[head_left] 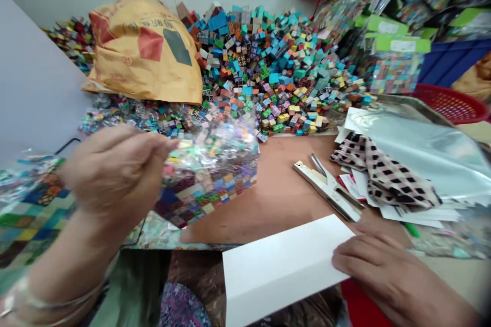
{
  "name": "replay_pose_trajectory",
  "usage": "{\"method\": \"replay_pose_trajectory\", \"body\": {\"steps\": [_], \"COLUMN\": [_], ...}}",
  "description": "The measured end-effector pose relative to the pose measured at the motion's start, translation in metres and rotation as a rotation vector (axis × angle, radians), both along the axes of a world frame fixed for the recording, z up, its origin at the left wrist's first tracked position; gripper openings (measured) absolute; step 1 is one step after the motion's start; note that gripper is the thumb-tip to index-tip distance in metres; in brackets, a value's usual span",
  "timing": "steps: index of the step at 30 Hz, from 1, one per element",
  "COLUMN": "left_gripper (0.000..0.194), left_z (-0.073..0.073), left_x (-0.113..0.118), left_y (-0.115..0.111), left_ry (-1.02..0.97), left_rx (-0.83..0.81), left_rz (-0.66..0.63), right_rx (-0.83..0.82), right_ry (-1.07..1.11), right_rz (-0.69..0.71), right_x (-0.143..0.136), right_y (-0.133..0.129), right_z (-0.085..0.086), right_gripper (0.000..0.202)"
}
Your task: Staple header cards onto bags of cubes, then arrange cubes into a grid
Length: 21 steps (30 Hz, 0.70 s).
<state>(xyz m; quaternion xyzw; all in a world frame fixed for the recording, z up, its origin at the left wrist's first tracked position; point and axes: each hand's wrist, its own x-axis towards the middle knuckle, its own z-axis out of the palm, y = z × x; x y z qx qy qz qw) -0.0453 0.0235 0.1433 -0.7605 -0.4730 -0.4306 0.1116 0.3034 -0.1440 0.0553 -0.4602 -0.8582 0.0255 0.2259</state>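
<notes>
My left hand [115, 173], blurred, is closed with fingertips pinched together, in front of the upper left of a clear plastic bag packed with small coloured building blocks [218, 184]. Whether the fingers touch the bag, or what they hold, I cannot make out. Low in the view, my right hand [383, 265] grips the right end of a white card [284, 265] with a crease along its length. The card extends over the table's front edge. A silver plier-type stapler [326, 189] lies on the brown board just beyond that hand.
Loose coloured blocks [268, 66] are heaped along the wall, partly under a yellow sack [146, 56]. Another block bag [34, 219] stands at left. On the right are checked cloth [383, 168], clear plastic sheets [425, 148], a red basket [452, 102] and green-topped packs [399, 56].
</notes>
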Motion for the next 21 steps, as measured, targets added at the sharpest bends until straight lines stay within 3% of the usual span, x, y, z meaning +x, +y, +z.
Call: {"method": "replay_pose_trajectory", "body": {"steps": [3, 7, 13, 15, 18, 21], "left_gripper": [0.011, 0.022, 0.016, 0.038, 0.066, 0.076], "left_z": [-0.022, -0.040, -0.036, -0.034, -0.035, -0.039], "left_x": [0.036, 0.062, 0.055, 0.048, 0.038, 0.033], "left_y": [0.015, 0.025, 0.023, 0.017, 0.009, 0.007], "left_ry": [0.221, 0.272, 0.289, 0.207, 0.004, -0.225], "left_rx": [0.170, 0.155, 0.083, 0.029, -0.136, -0.354], "left_rz": [-0.160, -0.201, -0.216, -0.220, -0.230, -0.272], "right_rx": [-0.040, -0.107, 0.095, 0.041, -0.158, -0.235], "right_ry": [0.028, 0.023, -0.172, -0.203, -0.085, 0.276], "right_rz": [-0.005, -0.050, -0.095, -0.082, -0.047, -0.153], "right_x": [0.003, -0.005, -0.031, -0.038, -0.036, -0.020], "right_y": [-0.005, 0.001, 0.020, 0.021, 0.024, 0.047], "right_z": [0.005, 0.005, -0.026, -0.031, -0.018, 0.012], "right_gripper": [0.035, 0.035, 0.020, 0.009, 0.025, 0.042]}}
